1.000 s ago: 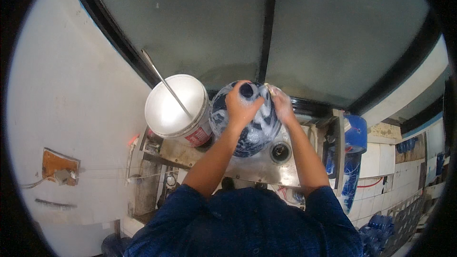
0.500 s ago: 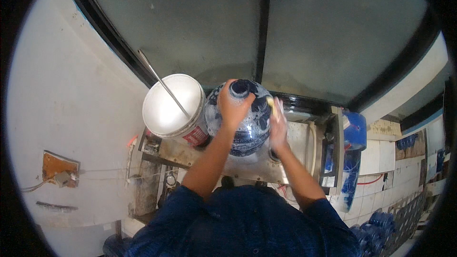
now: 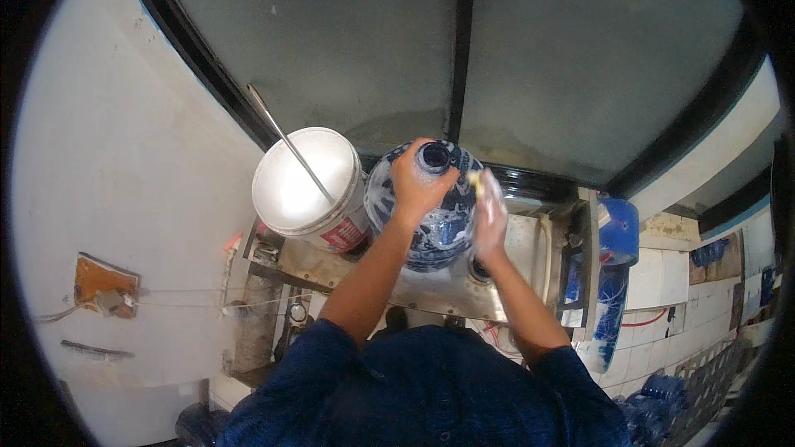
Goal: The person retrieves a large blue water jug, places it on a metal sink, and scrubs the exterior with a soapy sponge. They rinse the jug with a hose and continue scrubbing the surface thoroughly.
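A large blue water jug, streaked with white suds, stands on the metal counter with its open mouth facing up towards me. My left hand is wrapped round the jug's neck. Against the jug's right shoulder, my right hand has a yellow sponge in its fingers. Foam coats that hand, and motion smears it a little. Just left of the jug is a white bucket of whitish liquid, with a long metal rod leaning in it; the rod's lower end is submerged.
The metal counter has a dark round opening beside my right wrist. Dark-framed frosted panes rise behind it. A blue container stands at the right end. More blue jugs are at the lower right.
The jug's mouth and my left hand have shifted slightly right. My right hand still has the sponge at the jug's right side, and the suds pattern on the jug has changed.
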{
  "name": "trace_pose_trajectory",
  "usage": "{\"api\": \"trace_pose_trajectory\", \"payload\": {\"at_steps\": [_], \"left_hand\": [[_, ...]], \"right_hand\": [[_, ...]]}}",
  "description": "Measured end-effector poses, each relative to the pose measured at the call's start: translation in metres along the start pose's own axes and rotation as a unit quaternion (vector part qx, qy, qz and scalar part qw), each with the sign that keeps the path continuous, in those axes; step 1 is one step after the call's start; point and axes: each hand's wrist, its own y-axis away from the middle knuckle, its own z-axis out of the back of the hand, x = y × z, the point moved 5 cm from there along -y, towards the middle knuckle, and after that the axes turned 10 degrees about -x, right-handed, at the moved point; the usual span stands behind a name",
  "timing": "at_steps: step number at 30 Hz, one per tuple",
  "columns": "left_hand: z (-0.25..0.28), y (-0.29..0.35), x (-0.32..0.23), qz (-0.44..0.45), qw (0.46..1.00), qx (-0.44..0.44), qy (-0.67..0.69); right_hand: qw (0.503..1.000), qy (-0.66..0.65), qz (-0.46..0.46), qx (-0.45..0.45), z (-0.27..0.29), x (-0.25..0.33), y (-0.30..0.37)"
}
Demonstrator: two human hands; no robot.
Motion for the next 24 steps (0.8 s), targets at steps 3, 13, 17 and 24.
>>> {"api": "trace_pose_trajectory", "payload": {"at_steps": [3, 13, 17, 24], "left_hand": [[-0.007, -0.011, 0.004, 0.025, 0.966, 0.201, 0.161], [0.018, -0.011, 0.012, 0.079, 0.994, 0.058, 0.047], [0.009, 0.008, 0.011, 0.052, 0.999, -0.013, -0.004], [0.019, -0.035, 0.026, 0.038, 0.979, 0.146, 0.137]], "right_hand": [[0.968, 0.013, -0.209, 0.139, -0.009, -0.04, -0.076], [0.946, 0.237, 0.149, 0.163, -0.008, 0.068, 0.0], [0.981, -0.089, -0.158, 0.063, -0.004, -0.03, -0.005], [0.978, 0.114, -0.115, 0.133, -0.026, -0.047, -0.054]]}}
